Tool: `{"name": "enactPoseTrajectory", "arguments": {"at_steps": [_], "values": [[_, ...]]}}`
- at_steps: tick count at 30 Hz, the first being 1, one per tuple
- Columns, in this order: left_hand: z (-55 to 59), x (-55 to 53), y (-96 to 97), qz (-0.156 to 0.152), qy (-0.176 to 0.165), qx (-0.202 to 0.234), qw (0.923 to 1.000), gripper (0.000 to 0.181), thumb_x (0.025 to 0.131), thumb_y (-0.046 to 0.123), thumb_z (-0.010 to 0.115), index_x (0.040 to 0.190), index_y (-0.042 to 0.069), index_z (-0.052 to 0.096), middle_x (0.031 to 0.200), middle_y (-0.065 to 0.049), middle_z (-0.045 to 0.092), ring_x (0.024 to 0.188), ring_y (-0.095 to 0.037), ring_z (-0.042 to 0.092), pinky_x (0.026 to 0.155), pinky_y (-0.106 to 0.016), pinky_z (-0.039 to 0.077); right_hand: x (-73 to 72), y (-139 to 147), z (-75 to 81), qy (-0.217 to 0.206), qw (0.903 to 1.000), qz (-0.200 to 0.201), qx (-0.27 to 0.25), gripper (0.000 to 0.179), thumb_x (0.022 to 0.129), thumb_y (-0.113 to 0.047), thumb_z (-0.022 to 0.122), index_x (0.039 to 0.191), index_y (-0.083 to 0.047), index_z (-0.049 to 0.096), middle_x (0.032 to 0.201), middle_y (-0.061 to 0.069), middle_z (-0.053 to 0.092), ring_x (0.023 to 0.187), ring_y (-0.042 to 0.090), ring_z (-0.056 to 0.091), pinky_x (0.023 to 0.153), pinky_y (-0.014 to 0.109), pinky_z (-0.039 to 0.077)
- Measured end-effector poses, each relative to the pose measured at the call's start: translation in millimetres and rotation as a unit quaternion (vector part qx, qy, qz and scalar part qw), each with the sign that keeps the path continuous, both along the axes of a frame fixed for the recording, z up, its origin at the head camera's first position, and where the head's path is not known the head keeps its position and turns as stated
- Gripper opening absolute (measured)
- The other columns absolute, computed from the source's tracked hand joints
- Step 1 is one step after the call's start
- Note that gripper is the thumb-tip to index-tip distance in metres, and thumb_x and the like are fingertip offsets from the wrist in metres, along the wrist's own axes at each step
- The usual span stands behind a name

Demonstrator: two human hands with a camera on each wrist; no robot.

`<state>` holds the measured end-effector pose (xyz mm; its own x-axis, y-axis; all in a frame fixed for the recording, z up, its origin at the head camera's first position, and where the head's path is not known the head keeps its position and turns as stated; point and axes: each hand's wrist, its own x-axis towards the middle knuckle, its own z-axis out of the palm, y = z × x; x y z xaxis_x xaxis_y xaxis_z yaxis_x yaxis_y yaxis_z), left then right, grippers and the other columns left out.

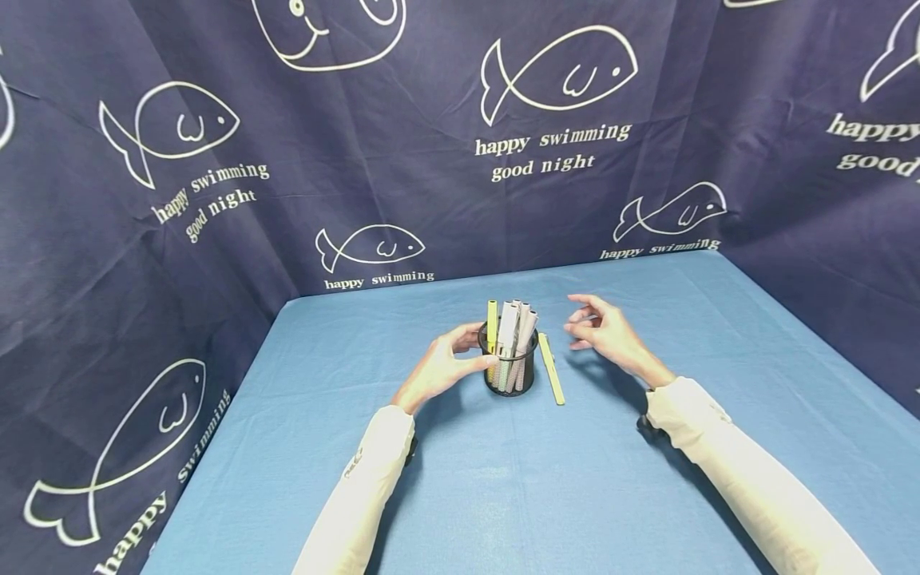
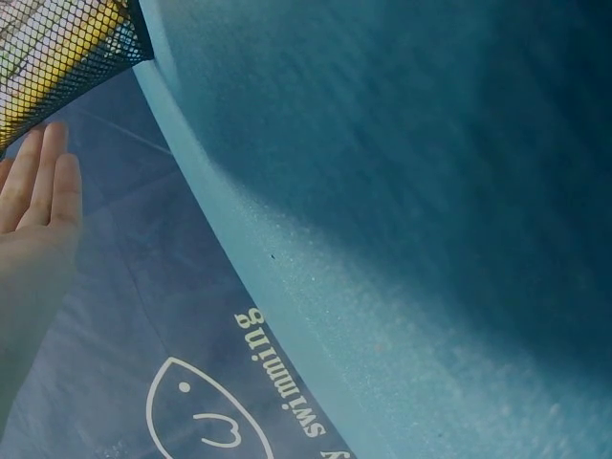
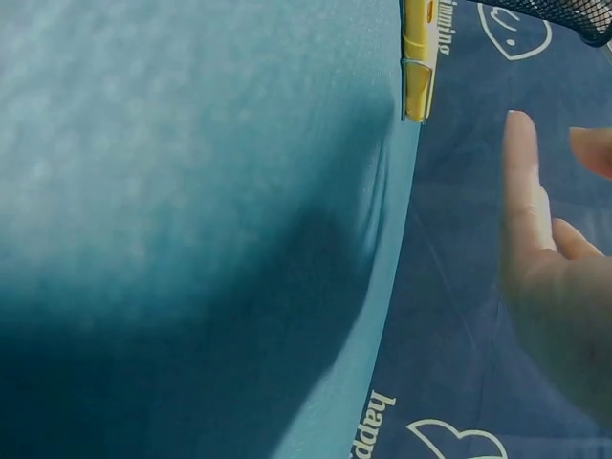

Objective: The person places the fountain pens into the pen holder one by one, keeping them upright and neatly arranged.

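Observation:
A black mesh pen holder point(image 1: 519, 382) stands upright on the blue table, filled with several light-coloured pens point(image 1: 509, 326) and a yellow pen point(image 1: 492, 319). My left hand point(image 1: 447, 363) holds the holder from its left side, thumb across the front and fingers round the back. In the left wrist view, the fingers point(image 2: 43, 182) lie against the mesh point(image 2: 72, 57). Just right of the holder, another yellow pen point(image 1: 552, 369) lies on the cloth. Above and to the right of that pen, my right hand point(image 1: 604, 329) hovers with loosely bent fingers, holding nothing.
A blue cloth covers the table point(image 1: 489, 495). Dark blue curtains point(image 1: 446, 184) with white fish drawings and lettering hang behind it and on both sides. Both forearms in white sleeves point(image 1: 747, 471) reach in from the front.

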<state>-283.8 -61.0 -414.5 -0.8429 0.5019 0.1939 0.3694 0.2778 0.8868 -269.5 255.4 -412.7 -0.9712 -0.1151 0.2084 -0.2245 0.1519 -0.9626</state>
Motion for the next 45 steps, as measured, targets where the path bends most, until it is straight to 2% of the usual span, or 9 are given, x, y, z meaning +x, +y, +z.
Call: {"name": "enactPoseTrajectory", "arguments": {"at_steps": [5,9,18,23,35,45], "values": [[0.4,0.1,0.0,-0.001,0.002,-0.001,1.0,0.069,0.088,0.031,0.084,0.148,0.012,0.056,0.127,-0.002,0.071,0.125,-0.023,0.061,0.111,-0.051,0.042,0.3,1,0.0,-0.037,0.9991,0.007,0.018,0.062,0.097,0.008,0.061,0.153,0.011,0.033,0.117,0.032,0.052,0.103,0.032,0.066,0.08,0.04,0.062],[0.7,0.5,-0.2,0.0,0.002,-0.002,1.0,0.068,0.089,0.031,0.083,0.148,0.012,0.056,0.128,-0.003,0.071,0.125,-0.023,0.061,0.111,-0.05,0.042,1.0,1,-0.1,-0.062,0.9977,0.015,0.025,0.063,0.098,0.008,0.059,0.153,0.013,0.031,0.117,0.03,0.052,0.104,0.037,0.066,0.083,0.043,0.061],[0.9,1.0,-0.1,0.003,0.005,-0.007,1.0,0.068,0.089,0.031,0.083,0.148,0.012,0.056,0.127,-0.002,0.071,0.125,-0.021,0.061,0.11,-0.045,0.043,-0.1,-1,-1.6,-0.11,0.9927,0.033,0.037,0.064,0.098,0.007,0.056,0.154,0.013,0.027,0.11,0.022,0.055,0.105,0.038,0.066,0.085,0.044,0.06],[1.5,1.1,-0.1,0.002,0.005,-0.006,1.0,0.068,0.089,0.03,0.083,0.148,0.011,0.056,0.128,-0.003,0.07,0.125,-0.022,0.061,0.11,-0.047,0.043,-1.5,-4,-2.6,-0.129,0.9898,0.048,0.037,0.066,0.097,0.008,0.055,0.155,0.014,0.024,0.108,0.022,0.054,0.103,0.037,0.065,0.086,0.046,0.06],[2.6,1.8,-0.4,0.0,0.004,-0.008,1.0,0.067,0.09,0.027,0.083,0.149,0.011,0.055,0.129,-0.004,0.07,0.125,-0.022,0.061,0.11,-0.046,0.043,-5.5,-9,-5.9,-0.163,0.9828,0.075,0.044,0.068,0.096,0.007,0.055,0.155,0.014,0.021,0.111,0.024,0.057,0.103,0.03,0.066,0.085,0.047,0.06],[1.7,1.0,-0.5,0.002,0.005,-0.009,0.9999,0.068,0.089,0.03,0.083,0.149,0.012,0.055,0.129,-0.002,0.07,0.125,-0.021,0.061,0.111,-0.047,0.043,-8.0,-13,-5.5,-0.179,0.9785,0.084,0.059,0.07,0.097,0.002,0.058,0.156,0.013,0.022,0.11,0.022,0.058,0.103,0.031,0.066,0.084,0.046,0.061]]}}
